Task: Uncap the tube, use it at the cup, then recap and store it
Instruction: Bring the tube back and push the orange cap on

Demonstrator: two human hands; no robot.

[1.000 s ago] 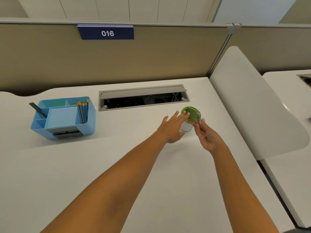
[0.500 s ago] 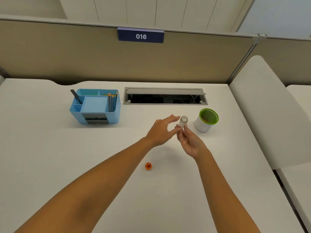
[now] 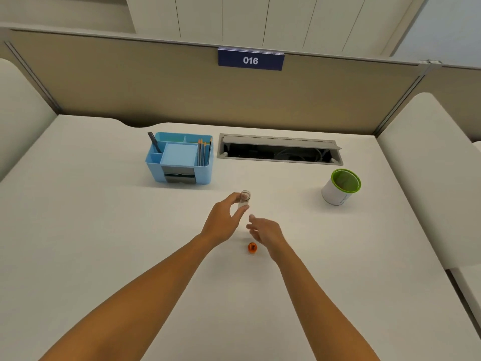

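Observation:
A small clear tube (image 3: pixel 244 199), uncapped and upright, is held between the thumb and fingers of my left hand (image 3: pixel 224 220) above the middle of the white desk (image 3: pixel 104 243). Its orange cap (image 3: pixel 252 248) lies on the desk just below my hands. My right hand (image 3: pixel 265 231) hovers over the cap with fingers spread, holding nothing. The white cup with a green rim (image 3: pixel 341 187) stands far to the right, apart from both hands.
A blue desk organizer (image 3: pixel 181 158) with pencils and a pen stands at the back left of centre. An open cable tray (image 3: pixel 279 151) is sunk into the desk behind. A beige partition with a "016" sign (image 3: pixel 250 59) closes the back; white side panels flank the desk.
The tube came away from the cup and leftward in my right hand, then passed to my left hand. My right hand let go and dropped toward the cap.

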